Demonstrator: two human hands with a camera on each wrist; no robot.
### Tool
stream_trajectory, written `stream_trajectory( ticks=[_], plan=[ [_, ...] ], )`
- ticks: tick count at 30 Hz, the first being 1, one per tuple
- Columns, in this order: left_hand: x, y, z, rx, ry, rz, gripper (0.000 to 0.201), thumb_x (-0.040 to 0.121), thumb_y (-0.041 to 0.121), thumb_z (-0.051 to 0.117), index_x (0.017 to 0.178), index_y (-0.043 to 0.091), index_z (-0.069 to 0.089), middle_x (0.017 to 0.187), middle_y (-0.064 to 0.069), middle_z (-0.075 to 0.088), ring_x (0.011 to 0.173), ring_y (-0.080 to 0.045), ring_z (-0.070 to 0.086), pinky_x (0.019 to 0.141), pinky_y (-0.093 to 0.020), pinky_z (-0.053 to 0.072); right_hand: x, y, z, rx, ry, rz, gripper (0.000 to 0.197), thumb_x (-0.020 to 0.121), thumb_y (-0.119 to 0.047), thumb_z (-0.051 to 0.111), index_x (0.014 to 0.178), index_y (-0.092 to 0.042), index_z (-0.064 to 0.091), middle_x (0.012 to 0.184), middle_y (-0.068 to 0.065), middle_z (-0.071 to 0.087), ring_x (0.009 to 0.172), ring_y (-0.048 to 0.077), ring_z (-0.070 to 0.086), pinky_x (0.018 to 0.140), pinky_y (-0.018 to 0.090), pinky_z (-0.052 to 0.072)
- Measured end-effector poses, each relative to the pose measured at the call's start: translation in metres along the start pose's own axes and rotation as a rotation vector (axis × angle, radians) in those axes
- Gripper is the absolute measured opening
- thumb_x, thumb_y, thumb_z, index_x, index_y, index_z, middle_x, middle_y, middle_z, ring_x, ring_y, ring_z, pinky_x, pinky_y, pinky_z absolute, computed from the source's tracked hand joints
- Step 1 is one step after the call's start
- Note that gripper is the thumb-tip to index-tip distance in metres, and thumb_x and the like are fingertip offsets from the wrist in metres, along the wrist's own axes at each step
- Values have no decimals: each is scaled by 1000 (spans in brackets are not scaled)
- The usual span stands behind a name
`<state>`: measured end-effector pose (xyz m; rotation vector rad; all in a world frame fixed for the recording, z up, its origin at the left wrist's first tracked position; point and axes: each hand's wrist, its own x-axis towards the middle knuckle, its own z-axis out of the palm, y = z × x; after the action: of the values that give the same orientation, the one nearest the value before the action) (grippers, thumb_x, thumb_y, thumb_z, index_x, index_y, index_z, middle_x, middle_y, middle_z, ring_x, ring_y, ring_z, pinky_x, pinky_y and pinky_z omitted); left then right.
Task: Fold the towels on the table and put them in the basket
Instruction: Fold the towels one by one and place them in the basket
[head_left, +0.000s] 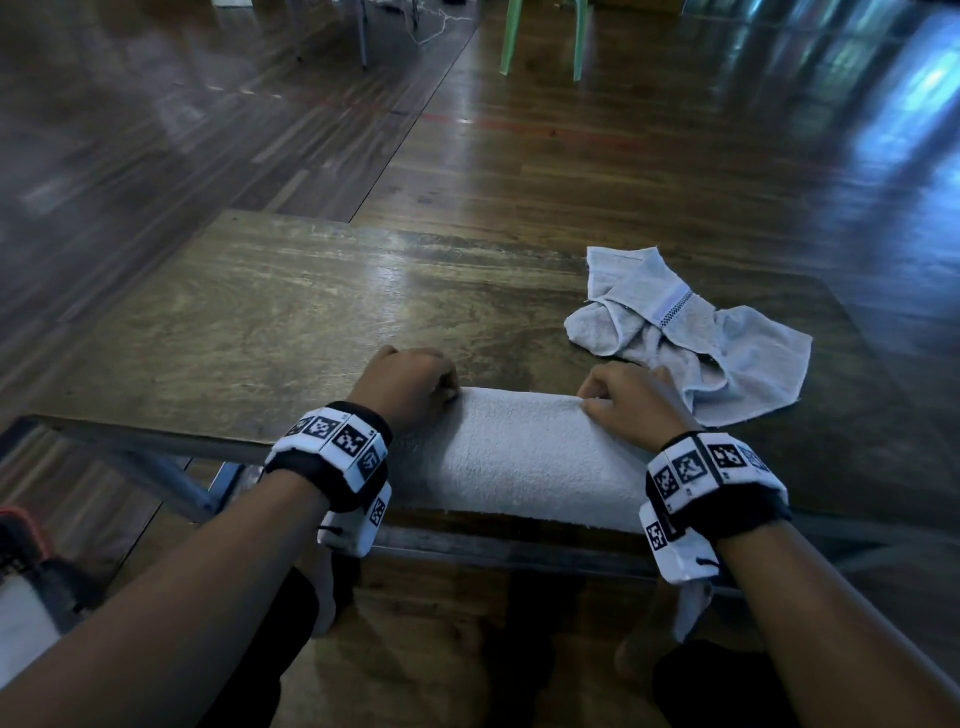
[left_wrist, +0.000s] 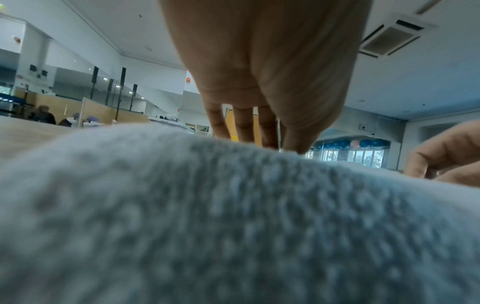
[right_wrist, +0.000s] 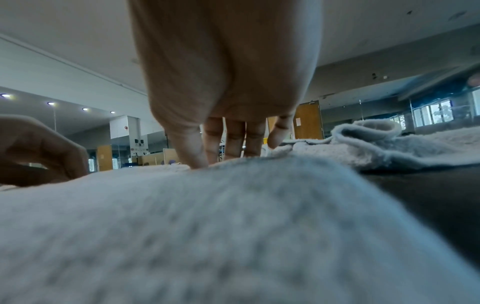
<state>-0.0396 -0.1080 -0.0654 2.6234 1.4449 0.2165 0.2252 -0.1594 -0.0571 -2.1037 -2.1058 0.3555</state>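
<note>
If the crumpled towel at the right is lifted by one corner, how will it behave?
The crumpled towel would likely hang limp and unfurl: it lies in soft overlapping folds. Its thin terry suggests it is light. It probably won't slide freely on the table.

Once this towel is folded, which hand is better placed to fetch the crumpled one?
Right. The right hand lies beside the crumpled towel; the left hand pinches the folded towel at its far end.

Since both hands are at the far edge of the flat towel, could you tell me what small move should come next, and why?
Probably release and smooth the fold: the left hand and right hand pinch the far edge of the folded towel; the crumpled towel waits.
</note>
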Motion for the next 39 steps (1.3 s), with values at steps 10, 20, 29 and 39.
stream_trajectory(
  ticks=[10,20,29,39],
  plan=[
    [3,-2,0,-63,-6,-5,10,89,16,52,97,15,58,99,-3,66,87,-23,59,72,-30,40,1,0,2,-50,55,-18,10,90,-25,47,87,-23,57,85,-8,66,85,15,59,83,34,22],
    [-18,47,-8,152,96,88,39,86,11,53,125,16,50,130,-2,52,122,-22,46,106,-38,24,-17,-26,12,-272,138,-71,24,86,-16,47,109,-18,55,111,3,56,104,25,49,89,41,33],
    [-39,72,35,67,-109,32,84,79,49,-10,147,12,24,155,-8,23,142,-26,22,111,-48,21,-53,-52,40,-141,-129,-69,54,100,-37,24,148,-15,15,157,4,12,145,19,10,116,39,14],
    [-6,49,50,11,-124,-71,58,97,50,14,150,29,1,159,5,-5,146,-17,-7,116,-49,-4,-19,-41,53,-104,-133,-9,58,99,-45,15,150,-20,1,158,0,-9,145,16,-10,117,42,-3]
  ],
)
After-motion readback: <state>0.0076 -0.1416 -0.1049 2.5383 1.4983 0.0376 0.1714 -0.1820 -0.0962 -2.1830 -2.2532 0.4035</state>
